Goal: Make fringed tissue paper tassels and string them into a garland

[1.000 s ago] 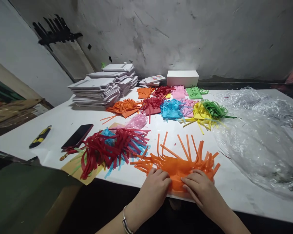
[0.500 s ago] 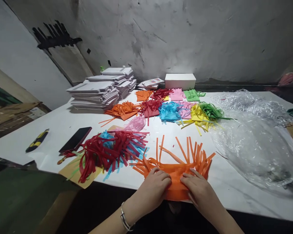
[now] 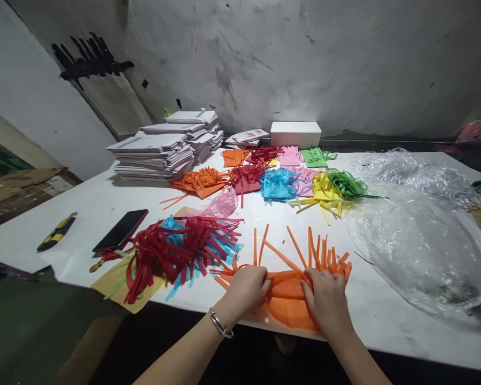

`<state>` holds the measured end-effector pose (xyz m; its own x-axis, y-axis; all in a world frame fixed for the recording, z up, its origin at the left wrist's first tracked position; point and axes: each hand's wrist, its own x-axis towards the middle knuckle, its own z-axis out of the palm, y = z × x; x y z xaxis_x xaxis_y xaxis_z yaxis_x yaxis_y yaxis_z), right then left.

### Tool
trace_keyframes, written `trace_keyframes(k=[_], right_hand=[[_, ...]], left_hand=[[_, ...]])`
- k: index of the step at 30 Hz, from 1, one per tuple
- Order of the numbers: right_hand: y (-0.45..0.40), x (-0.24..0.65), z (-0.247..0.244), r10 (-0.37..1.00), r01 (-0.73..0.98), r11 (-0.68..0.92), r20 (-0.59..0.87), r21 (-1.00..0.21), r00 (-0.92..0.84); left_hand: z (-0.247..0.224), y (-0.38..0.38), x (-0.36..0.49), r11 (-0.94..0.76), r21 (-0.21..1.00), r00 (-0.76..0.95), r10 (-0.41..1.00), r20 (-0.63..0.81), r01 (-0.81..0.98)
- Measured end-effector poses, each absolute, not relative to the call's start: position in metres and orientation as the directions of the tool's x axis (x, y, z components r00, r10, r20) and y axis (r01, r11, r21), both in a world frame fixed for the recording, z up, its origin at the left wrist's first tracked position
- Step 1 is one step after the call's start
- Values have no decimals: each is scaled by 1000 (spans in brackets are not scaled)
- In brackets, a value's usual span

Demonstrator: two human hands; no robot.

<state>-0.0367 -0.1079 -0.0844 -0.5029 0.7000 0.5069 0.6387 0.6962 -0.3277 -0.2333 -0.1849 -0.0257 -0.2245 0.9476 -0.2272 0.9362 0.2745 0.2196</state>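
I have both hands on an orange fringed sheet at the near edge of a white desk, straight in front of me. My left hand (image 3: pixel 248 291), a silver bangle (image 3: pixel 221 324) at its wrist, and my right hand (image 3: pixel 326 299) are both closed, fingers curled down and gripping the orange fringed sheet (image 3: pixel 291 310) on either side of its middle. Its long axis runs left to right, roughly along the edge of the desk (image 3: pixel 409 331); its plain, rounded part faces me, and its loose strips point away toward the wall (image 3: pixel 284 59), fanning outward at both ends (a few stand out long and straight). To the left lies a heap of red strips (image 3: pixel 164 262) over blue ones, with a dark phone (image 3: pixel 121 230) beyond it; to the right, a clear plastic bag (image 3: pixel 420 251).
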Motion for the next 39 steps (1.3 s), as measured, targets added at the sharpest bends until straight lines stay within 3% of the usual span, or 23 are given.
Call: trace_keyframes(k=[5,10,17,23,28,31,39], right_hand=[[-113,-35,-70,667,644,712,556,-280,-496],[-122,-28,-53,428,360,899,677,-251,-598],[-124,-30,-64,400,244,912,592,-329,-700],[-126,-32,-77,400,282,916,591,-285,-701],[-128,-34,-84,390,285,921,624,-266,-677],[-129,-37,-84,430,298,903,635,-311,-641],[-124,-38,-80,383,361,916,649,-175,-657]], left_hand=[[-26,-181,-237,298,226,-240,938,-250,927],[-25,-185,-238,269,256,-204,946,-253,928],[-27,-189,-238,230,241,-177,958,-224,943],[-14,-196,-227,195,147,-182,979,-97,970],[-26,-210,-211,-199,52,197,980,41,979],[-41,-212,-210,-192,-23,193,978,80,981],[-52,-218,-222,-255,43,233,930,285,966]])
